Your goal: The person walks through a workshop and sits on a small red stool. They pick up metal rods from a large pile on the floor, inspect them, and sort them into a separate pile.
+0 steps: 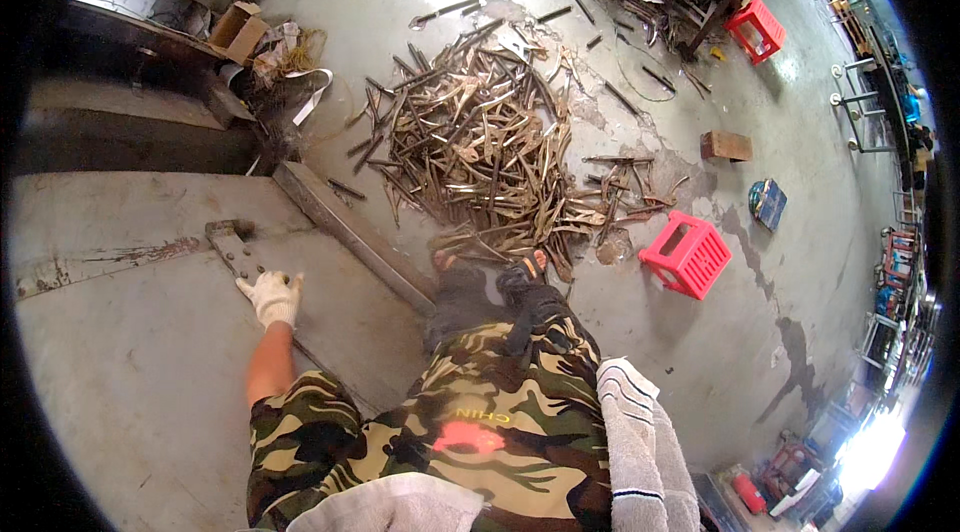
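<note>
Left hand (pixel 271 296), in a white work glove, rests fingers down on the near end of a flat grey metal bar (pixel 236 254) with holes; whether the fingers grip the bar cannot be told. The bar lies on a grey steel worktop (pixel 120 362), near its raised edge strip (pixel 350 232). Right hand is out of view. Beyond the person's camouflage trousers (pixel 500 422), a large heap of bent metal pieces (pixel 480 142) covers the concrete floor (pixel 800 262). 2 red plastic stools (pixel 686 254) stand on that floor, well apart.
</note>
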The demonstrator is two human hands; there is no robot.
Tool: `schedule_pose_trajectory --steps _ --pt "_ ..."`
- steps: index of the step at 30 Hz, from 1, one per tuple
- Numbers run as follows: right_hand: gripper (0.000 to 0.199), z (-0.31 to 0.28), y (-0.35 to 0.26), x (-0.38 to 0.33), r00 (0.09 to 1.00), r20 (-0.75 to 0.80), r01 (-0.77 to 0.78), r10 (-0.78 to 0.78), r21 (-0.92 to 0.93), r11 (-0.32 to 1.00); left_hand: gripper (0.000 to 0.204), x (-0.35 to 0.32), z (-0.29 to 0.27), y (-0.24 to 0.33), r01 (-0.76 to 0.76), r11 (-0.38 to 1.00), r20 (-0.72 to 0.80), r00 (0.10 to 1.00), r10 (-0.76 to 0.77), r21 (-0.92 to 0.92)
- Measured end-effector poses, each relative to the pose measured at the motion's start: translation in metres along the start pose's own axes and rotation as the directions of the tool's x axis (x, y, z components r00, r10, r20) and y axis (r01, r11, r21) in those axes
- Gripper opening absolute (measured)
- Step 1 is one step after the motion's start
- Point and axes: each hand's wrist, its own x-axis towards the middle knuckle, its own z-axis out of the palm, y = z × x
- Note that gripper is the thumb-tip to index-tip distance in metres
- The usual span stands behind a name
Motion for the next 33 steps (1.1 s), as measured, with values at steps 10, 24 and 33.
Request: schedule_pose_trajectory --steps 10,24,33 --pt "0.035 -0.018 -0.127 0.045 0.977 0.206 0.048 -0.062 0.072 0.996 0.048 -0.002 -0.004 0.011 -0.035 0.997 -0.036 0.999 0.033 -0.071" --pt "0.044 0.085 -0.13 0.014 0.999 0.026 0.028 -0.027 -0.01 1.0 0.054 0.007 -0.003 -0.001 -0.06 0.998 -0.011 0.998 0.06 0.012" --pt "0.041 0.106 -0.004 -0.032 0.983 -0.116 -0.121 0.145 0.189 0.974 0.054 -0.002 -0.024 0.017 -0.087 0.984 0.244 0.969 0.047 0.155"
